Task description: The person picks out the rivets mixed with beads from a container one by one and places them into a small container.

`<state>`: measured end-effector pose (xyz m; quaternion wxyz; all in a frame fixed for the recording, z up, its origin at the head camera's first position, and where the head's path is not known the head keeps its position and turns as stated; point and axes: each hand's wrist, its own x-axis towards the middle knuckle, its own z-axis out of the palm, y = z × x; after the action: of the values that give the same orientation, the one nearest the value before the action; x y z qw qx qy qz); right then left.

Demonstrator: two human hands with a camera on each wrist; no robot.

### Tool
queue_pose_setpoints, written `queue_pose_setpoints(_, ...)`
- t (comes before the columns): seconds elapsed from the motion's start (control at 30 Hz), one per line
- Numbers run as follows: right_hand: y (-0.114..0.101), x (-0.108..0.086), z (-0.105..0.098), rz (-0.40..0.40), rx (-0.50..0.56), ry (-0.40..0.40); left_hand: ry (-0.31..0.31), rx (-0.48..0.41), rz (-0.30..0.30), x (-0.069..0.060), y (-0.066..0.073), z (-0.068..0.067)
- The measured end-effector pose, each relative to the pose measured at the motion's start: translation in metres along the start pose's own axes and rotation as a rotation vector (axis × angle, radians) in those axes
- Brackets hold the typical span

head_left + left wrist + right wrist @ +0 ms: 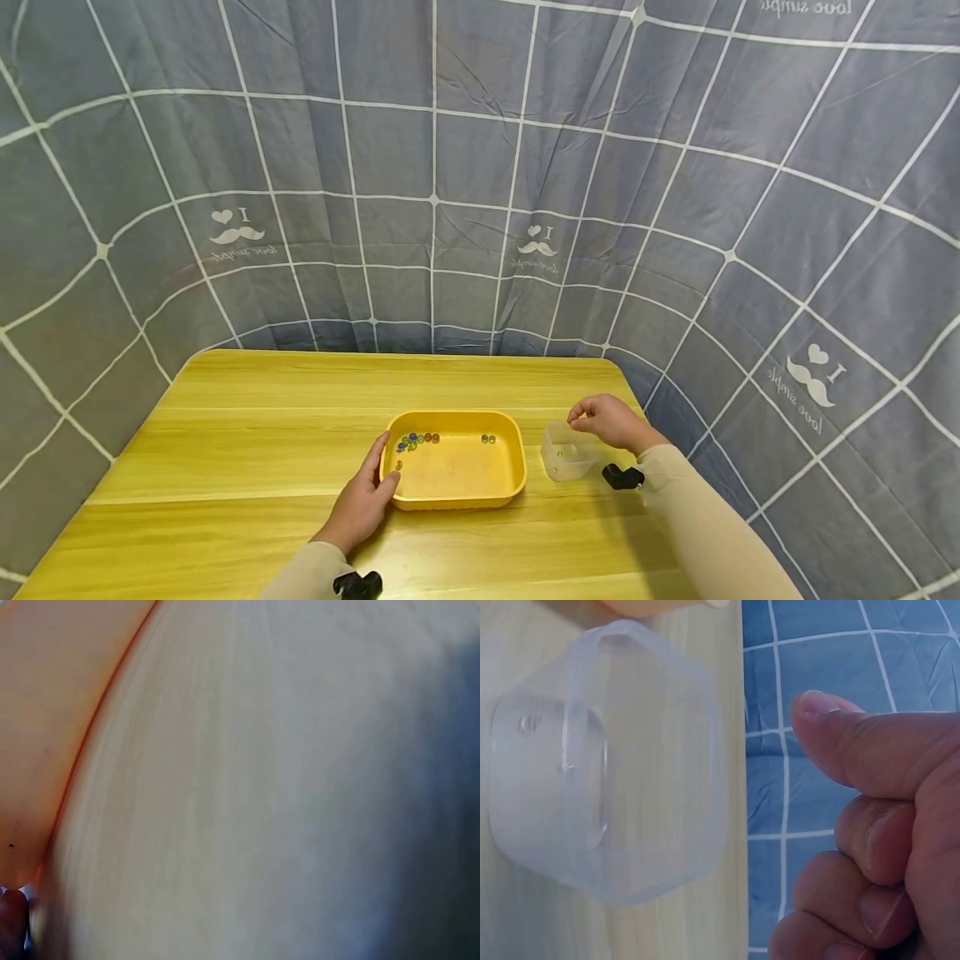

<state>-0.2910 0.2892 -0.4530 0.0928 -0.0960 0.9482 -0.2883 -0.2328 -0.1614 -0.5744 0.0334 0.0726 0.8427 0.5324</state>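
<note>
A yellow plastic tray [457, 502] stands on the table with several coloured marbles [412, 438] in its far left part and a pair of marbles [488, 439] near its far right corner. My left hand [362, 504] grips the tray's left side, thumb at the rim and fingers along the outer wall. A clear plastic container [649, 881] stands right of the tray, with a small marble [559, 455] in it. My right hand [613, 422] is above the container's far right rim, fingers curled, thumb against the index finger. Nothing shows between them.
The wood-grain table [262, 433] reaches beyond the tray on all sides. A grey-blue checked curtain [480, 150] hangs behind it and round both sides. Black wrist mounts [622, 477] sit on both sleeves.
</note>
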Motion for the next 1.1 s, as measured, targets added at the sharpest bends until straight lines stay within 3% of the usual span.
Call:
queue_pose_setpoints(0.7,0.013,-0.011,0.014,0.059,0.032,0.005,-0.002,-0.004,-0.003,-0.004,-0.003,-0.004)
queue_pose_setpoints(1.1,0.008,-0.017,0.019,0.066,0.053,-0.003,-0.004,0.002,0.007,-0.006,-0.003,-0.008)
